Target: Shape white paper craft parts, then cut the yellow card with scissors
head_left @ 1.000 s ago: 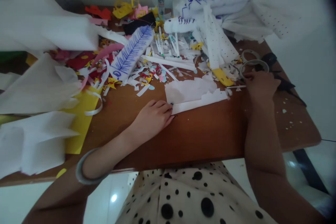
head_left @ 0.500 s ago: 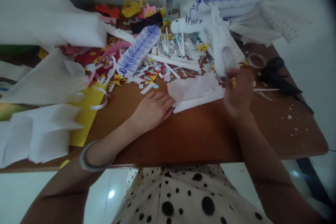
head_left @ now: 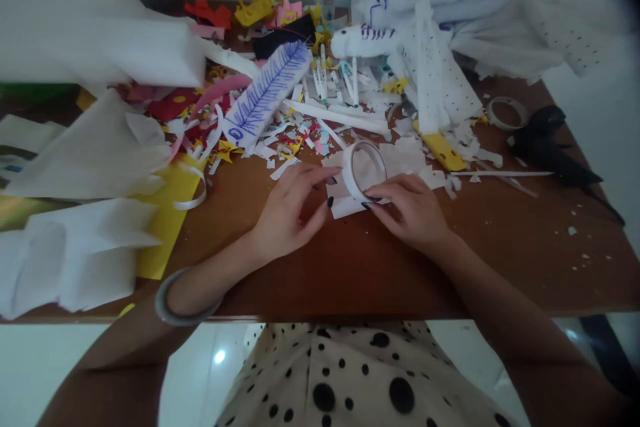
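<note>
Tape roll (head_left: pixel 349 174) pinched in right fingers (head_left: pixel 395 191), white paper (head_left: pixel 404 156) beneath (ragged-edged), left fingers (head_left: pixel 311 177) parted close by.

the tape roll (head_left: pixel 349 177) is smooth and faintly glossy. the sheet (head_left: pixel 403 157) beneath it is matt paper with rough, torn edges. the table (head_left: pixel 350 273) is smooth wood with a dull sheen. the floor (head_left: pixel 197 380) is glossy, the dress (head_left: pixel 295 373) matt cloth. the bangle (head_left: pixel 163 305) is smooth, perhaps stone, though the view is dim.
</note>
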### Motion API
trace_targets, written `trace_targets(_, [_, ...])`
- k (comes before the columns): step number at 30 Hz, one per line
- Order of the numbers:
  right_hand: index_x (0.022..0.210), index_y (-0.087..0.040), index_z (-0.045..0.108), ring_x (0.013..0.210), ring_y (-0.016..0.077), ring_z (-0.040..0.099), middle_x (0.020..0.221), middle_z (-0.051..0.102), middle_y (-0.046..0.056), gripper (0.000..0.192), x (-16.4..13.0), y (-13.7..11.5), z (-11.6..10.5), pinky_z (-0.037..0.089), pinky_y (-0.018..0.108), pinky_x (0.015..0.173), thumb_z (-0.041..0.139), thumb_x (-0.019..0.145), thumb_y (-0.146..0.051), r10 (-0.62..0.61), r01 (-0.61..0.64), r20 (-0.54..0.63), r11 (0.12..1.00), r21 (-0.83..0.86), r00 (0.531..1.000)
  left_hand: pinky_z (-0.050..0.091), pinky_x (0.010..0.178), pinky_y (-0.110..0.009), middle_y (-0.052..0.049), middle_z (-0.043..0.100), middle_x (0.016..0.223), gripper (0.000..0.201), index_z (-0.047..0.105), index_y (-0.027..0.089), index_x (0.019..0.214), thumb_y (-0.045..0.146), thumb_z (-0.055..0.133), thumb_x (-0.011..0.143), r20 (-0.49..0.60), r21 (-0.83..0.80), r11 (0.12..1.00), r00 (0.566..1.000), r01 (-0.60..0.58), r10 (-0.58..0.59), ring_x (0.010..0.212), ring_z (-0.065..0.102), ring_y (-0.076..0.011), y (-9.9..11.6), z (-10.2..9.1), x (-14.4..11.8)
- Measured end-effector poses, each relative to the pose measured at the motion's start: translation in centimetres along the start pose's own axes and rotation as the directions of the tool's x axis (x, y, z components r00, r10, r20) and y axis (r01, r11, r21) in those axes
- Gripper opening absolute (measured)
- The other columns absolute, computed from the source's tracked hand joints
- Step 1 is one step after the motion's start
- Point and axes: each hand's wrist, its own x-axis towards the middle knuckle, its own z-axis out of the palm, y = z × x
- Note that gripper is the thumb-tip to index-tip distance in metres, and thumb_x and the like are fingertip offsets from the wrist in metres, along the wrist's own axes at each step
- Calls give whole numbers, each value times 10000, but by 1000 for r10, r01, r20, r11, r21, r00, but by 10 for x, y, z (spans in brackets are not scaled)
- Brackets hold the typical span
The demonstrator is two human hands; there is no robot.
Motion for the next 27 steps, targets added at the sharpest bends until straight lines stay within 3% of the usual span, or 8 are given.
trace_targets(7, [978,-228,635,766,183,631,817,720,31,143,1,1,3,428,318,735,521,909,-282,-24,23,-20,1000,-16,1000,483,866,-324,-85,545,1119,431,472,211,1262,117,516,844,162,-143,988,986,57,-33,1035,546,-183,6,0,0])
trace_targets(15, [973,-232,636,796,197,617,796,709,33,161,2,4,5,401,327,742,498,914,-290,9,-7,41,999,-46,999,476,896,-330,-92,531,1149,340,510,204,1167,112,528,840,210,-189,975,974,119,-78,1088,521,-189,3,2,0])
trace_targets(22, [975,-215,626,765,197,609,817,703,37,166,5,2,8,386,332,769,510,890,-297,42,-50,146,997,57,988,440,945,-342,-72,548,1103,204,538,193,1024,121,567,836,170,-186,979,984,78,-46,1073,527,-173,0,10,1])
trace_targets(27, [968,-190,592,791,192,620,878,706,40,136,6,-2,14,393,339,846,518,873,-254,61,-108,238,976,190,969,469,818,-309,-33,602,927,138,519,190,935,202,615,836,128,-206,961,979,184,-160,881,576,-154,-6,18,-1])
